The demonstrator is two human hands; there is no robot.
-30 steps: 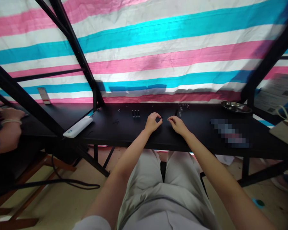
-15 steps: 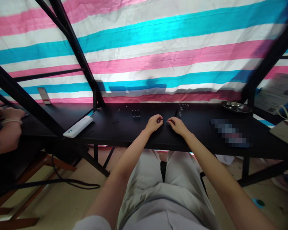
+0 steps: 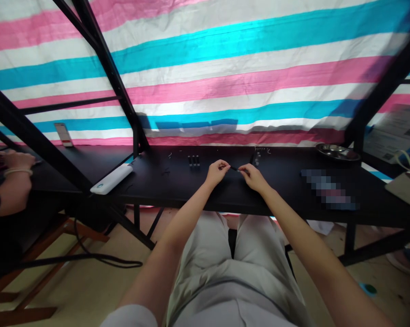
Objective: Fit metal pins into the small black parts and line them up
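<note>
Over the black table (image 3: 157,184), my left hand (image 3: 218,171) pinches one end of a small dark stick-like piece (image 3: 233,168). Facing it, my right hand (image 3: 252,175) is closed with its fingertips at the other end of that piece, where a pale tip shows. I cannot make out whether the right fingers hold a separate small part. Left of my hands stand several short dark cylinders with light ends (image 3: 193,161) in a row. Small clear-looking pieces (image 3: 257,160) and a dark strip (image 3: 252,158) lie just beyond my right hand.
A white oblong device (image 3: 112,179) lies at the table's left. A round metal dish (image 3: 337,152) and a blurred-out packet (image 3: 327,188) are on the right. Black frame posts (image 3: 112,77) slant on both sides. Another person's hand (image 3: 19,161) is at far left.
My left hand has risen slightly and turned, so the dark piece now shows between both hands. My right hand has barely shifted.
</note>
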